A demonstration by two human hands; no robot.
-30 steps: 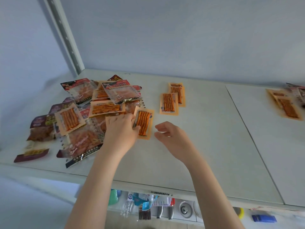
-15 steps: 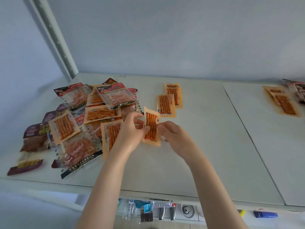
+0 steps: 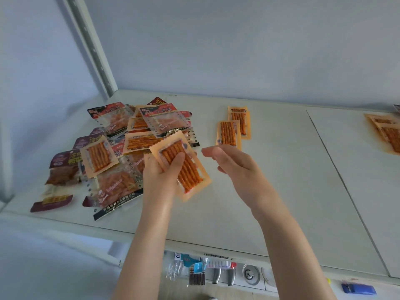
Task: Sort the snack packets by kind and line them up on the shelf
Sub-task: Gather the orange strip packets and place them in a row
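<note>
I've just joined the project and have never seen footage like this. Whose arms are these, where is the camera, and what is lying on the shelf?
No machine here: these are a person's two bare arms. The camera sits on the person's head, looking forward and down, so the arms come in from the bottom edge. The left hand grips an orange packet of snack sticks. The right hand is beside it, fingers relaxed, holding nothing. On the white shelf, a mixed pile of packets lies at the left, red, purple and orange. Two orange packets lie one behind the other further back, and more orange ones sit at far right.
</note>
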